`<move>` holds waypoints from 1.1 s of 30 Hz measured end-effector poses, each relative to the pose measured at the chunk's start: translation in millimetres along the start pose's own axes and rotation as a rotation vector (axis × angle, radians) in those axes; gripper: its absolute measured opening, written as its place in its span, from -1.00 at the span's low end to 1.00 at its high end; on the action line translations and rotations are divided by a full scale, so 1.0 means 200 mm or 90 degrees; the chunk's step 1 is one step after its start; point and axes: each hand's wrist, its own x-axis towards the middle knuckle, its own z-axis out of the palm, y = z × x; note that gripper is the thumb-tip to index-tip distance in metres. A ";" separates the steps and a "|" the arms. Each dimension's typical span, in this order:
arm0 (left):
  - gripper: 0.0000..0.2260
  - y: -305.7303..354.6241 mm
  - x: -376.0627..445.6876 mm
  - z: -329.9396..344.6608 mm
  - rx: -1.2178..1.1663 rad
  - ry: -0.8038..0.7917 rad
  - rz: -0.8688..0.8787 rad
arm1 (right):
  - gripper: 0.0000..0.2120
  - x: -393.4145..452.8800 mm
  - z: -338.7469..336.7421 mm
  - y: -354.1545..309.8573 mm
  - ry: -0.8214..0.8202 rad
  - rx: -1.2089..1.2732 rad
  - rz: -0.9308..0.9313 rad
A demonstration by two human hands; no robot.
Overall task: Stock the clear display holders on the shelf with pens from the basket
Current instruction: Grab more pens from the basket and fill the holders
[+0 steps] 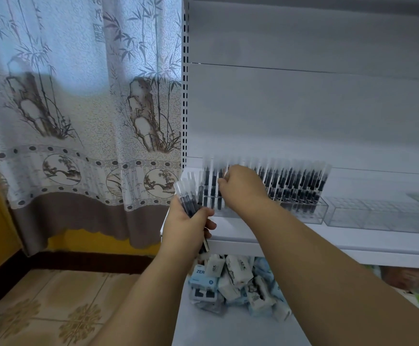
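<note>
My left hand [187,224] grips a bunch of black pens with frosted caps [187,193], held upright just left of the shelf's front corner. My right hand [243,187] reaches over the left end of a clear display holder [313,211] on the white shelf [303,242], its fingers pinched on the top of one pen [220,181] standing in the holder. Many pens [295,183] stand in rows in that holder, mostly on its right side. A second clear holder [383,216], with no pens in it, sits to the right. The basket is not in view.
A lower shelf [228,328] carries a pile of small white and blue packets [238,283]. A patterned curtain [78,108] hangs at the left over a yellow wall. Tiled floor [41,308] lies at the lower left. The shelf's back panel [303,108] is bare.
</note>
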 end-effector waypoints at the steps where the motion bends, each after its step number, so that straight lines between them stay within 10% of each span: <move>1: -0.84 0.00 0.00 0.00 -0.005 -0.004 -0.001 | -0.61 -0.03 -0.02 -0.01 0.021 0.046 0.005; 9: -0.75 0.04 -0.01 0.06 -0.060 -0.067 0.013 | -0.80 -0.18 -0.10 -0.05 -0.147 0.405 0.037; 16: -0.84 0.03 -0.04 0.05 -0.043 -0.032 -0.002 | -0.80 -0.15 -0.20 0.03 0.093 0.448 0.082; 20: -0.87 0.02 -0.04 0.04 -0.014 -0.022 -0.011 | -0.82 -0.10 -0.21 0.09 0.246 0.402 0.037; 33: -0.87 0.00 -0.02 0.03 0.004 -0.016 0.001 | -0.81 0.02 -0.14 0.08 0.162 0.058 -0.104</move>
